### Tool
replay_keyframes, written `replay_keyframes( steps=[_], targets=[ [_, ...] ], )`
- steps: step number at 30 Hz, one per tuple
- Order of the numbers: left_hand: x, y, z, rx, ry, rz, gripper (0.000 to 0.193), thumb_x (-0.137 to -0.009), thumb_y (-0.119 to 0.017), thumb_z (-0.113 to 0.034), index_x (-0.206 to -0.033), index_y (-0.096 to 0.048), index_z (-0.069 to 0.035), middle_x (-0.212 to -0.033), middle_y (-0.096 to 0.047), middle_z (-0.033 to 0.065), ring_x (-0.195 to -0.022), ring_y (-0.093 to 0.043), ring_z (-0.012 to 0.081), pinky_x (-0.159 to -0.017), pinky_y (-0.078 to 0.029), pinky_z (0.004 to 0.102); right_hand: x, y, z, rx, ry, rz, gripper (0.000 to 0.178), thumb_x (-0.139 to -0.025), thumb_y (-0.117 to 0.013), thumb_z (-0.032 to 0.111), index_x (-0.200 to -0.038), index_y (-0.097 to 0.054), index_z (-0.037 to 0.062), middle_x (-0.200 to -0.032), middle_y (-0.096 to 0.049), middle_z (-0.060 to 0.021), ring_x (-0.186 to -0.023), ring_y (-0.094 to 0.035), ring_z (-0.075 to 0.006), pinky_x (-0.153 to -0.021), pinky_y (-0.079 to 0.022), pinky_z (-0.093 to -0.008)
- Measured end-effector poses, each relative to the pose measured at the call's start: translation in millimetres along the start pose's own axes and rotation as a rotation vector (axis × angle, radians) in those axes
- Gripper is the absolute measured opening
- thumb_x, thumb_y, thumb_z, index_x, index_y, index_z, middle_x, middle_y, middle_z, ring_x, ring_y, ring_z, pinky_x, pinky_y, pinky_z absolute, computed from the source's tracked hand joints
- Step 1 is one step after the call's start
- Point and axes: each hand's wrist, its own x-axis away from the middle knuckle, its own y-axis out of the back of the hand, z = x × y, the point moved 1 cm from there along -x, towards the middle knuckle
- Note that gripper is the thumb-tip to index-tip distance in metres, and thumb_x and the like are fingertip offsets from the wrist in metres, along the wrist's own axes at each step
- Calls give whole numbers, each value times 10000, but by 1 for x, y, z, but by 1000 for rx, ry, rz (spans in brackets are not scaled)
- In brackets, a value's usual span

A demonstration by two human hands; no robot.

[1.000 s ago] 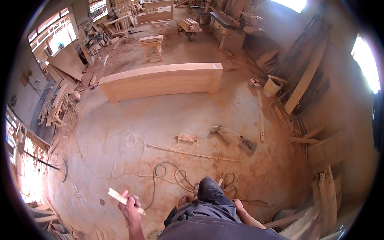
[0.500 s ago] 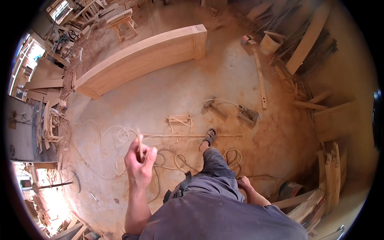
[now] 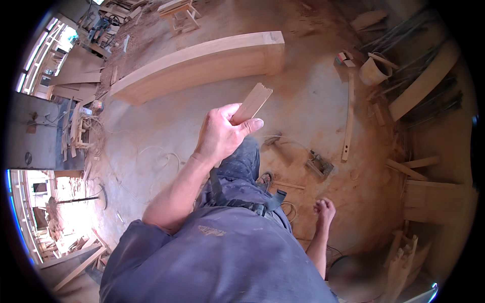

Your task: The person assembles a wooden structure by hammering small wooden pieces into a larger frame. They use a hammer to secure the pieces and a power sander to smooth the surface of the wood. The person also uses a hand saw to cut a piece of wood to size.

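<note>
My left hand (image 3: 222, 132) is raised in front of me, its thumb and fingers closed on a short flat strip of wood (image 3: 254, 102). The strip slants up to the right, and its upper end is jagged. Its lower end is hidden in my palm. At my right side hangs my right hand (image 3: 325, 208), its fingers curled, with nothing seen in them. A power tool with a cord (image 3: 319, 164) rests on the floor between my feet and the right-hand side.
Ahead lies a long heavy wooden beam-like piece (image 3: 197, 63). Farther right are a bucket (image 3: 375, 70), a narrow wooden batten (image 3: 348, 116) and leaning boards (image 3: 424, 81). Looped hose (image 3: 164, 156) lies on the floor at left. A wooden trestle (image 3: 181, 19) stands at the back.
My left hand has come up and to the right, turning the strip's broad face into view. My right hand has swung out from my thigh. One leg has stepped forward, and the view has shifted.
</note>
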Motion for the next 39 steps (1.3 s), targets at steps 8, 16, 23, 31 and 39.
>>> replay_keyframes(
  steps=[8, 16, 23, 31, 39],
  targets=[
    [-162, -61, -1, 396, 307, 288, 438, -977, -719, -398, -1082, -676, 26, -690, -563, 3, -516, -473, 64, -482, -407, 249, 17, -2, -27, 258, -160, -2, 117, -844, -607, 8, -855, -714, -38, -732, -684, -73, -673, -664, -148, -610, -518, -283],
    [-381, -143, 56, 1360, 426, 620, 802, -1011, -457, -656, -1369, -475, 61, -697, -519, 54, -476, -411, 126, -456, -355, 275, -99, -39, 5, 567, -220, 12, 125, -864, -654, 53, -892, -740, -34, -800, -710, -76, -749, -670, -147, -655, -513, -283],
    [-557, -142, 17, 1210, 543, 371, 579, -1037, -543, -508, -1270, -573, 22, -732, -556, 57, -531, -467, 138, -477, -384, 270, -224, -91, 225, 428, -329, -175, 170, -895, -666, 85, -975, -735, -48, -882, -727, -83, -752, -665, -154, -659, -515, -294],
    [-717, -143, 27, 1373, 472, 138, 394, -1011, -646, -329, -1241, -598, -13, -777, -606, 55, -619, -555, 164, -548, -415, 284, -441, -117, 326, 680, -218, 137, 293, -909, -705, 147, -1136, -725, -37, -1025, -749, -112, -938, -689, -176, -814, -534, -335],
    [-850, -157, 55, 1335, 539, -252, 224, -975, -647, -180, -1158, -571, -76, -789, -549, 32, -643, -543, 151, -551, -424, 274, -732, -160, 503, 1631, 121, 699, 206, -839, -668, 204, -953, -778, 73, -913, -749, -212, -889, -737, -321, -793, -561, -410]
  ],
)
